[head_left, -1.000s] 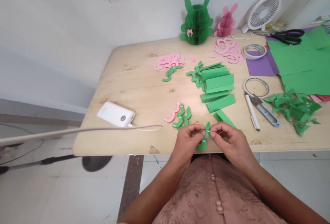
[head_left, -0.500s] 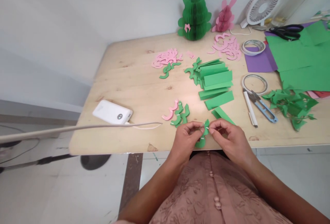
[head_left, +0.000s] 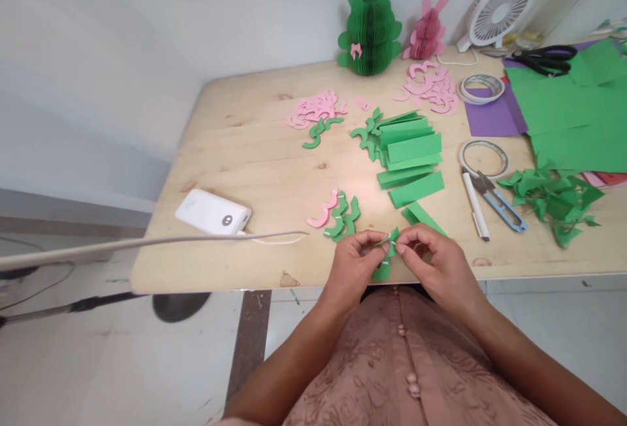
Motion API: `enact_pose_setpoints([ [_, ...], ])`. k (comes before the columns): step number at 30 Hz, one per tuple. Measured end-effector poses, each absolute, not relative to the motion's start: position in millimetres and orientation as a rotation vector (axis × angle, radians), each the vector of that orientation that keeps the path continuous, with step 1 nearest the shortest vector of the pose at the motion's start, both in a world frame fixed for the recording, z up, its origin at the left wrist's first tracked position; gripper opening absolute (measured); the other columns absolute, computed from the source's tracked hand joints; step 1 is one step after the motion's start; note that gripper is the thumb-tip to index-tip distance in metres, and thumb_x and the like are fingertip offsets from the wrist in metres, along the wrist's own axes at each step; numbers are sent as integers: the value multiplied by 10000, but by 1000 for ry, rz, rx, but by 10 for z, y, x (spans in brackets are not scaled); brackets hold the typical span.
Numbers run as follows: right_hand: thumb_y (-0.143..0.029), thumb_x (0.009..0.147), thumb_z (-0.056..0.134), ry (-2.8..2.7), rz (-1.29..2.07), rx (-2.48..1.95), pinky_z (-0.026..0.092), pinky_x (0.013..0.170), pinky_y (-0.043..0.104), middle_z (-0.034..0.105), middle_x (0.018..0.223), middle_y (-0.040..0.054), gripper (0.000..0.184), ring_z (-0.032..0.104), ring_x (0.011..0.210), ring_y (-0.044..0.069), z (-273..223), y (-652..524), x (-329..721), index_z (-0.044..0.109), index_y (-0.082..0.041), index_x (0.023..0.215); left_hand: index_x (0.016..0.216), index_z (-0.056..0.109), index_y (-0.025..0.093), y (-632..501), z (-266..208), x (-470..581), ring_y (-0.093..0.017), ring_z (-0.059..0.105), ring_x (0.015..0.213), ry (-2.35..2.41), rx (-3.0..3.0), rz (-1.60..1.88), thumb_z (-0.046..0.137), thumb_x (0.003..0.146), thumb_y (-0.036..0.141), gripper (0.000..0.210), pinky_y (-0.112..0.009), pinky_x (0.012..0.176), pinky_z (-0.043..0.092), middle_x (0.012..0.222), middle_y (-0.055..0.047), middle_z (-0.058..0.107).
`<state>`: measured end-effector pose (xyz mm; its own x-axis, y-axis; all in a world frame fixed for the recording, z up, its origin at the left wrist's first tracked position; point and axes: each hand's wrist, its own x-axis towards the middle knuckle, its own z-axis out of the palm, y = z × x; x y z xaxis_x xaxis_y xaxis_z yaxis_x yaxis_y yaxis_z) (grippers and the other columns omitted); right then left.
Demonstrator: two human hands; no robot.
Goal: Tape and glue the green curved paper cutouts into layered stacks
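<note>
Between my hands, close to the table's front edge, is a wavy green paper cutout (head_left: 383, 271) with small white strips on it. My left hand (head_left: 356, 264) pinches it from the left. The fingertips of my right hand (head_left: 434, 261) are closed at its upper right, by a small white strip; whether they grip the strip or the paper I cannot tell. Left of my hands lie more wavy green cutouts (head_left: 339, 220) with white strips, beside a pink wavy cutout (head_left: 323, 210). Just beyond my right hand is a folded green paper strip (head_left: 424, 218).
A white power bank (head_left: 213, 212) with a cable lies left. Folded green strips (head_left: 414, 151) and pink cutouts (head_left: 316, 109) lie ahead. Right are a white pen (head_left: 475, 207), blue-handled snips (head_left: 504, 207), tape rolls (head_left: 482, 89) and green scraps (head_left: 553, 197). A green paper rabbit (head_left: 371, 34) stands behind.
The green cutout has tilted slightly between my fingertips, and my right fingertips have come a little closer to it. The other things lie as before.
</note>
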<state>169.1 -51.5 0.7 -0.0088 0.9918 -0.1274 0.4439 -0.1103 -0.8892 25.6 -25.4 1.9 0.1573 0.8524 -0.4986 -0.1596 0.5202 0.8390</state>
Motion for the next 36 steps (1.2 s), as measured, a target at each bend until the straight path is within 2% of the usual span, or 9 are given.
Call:
enact_pose_setpoints([
  [36, -259, 833, 527, -1552, 1074, -1642, 449, 602, 255, 625, 736, -2, 109, 563, 632, 131, 0, -504, 1706, 601, -207, 772, 649, 712, 160, -250, 50, 258, -78, 417, 511, 1190, 715, 828, 706, 595, 242, 98, -213, 537, 350, 581, 11, 598],
])
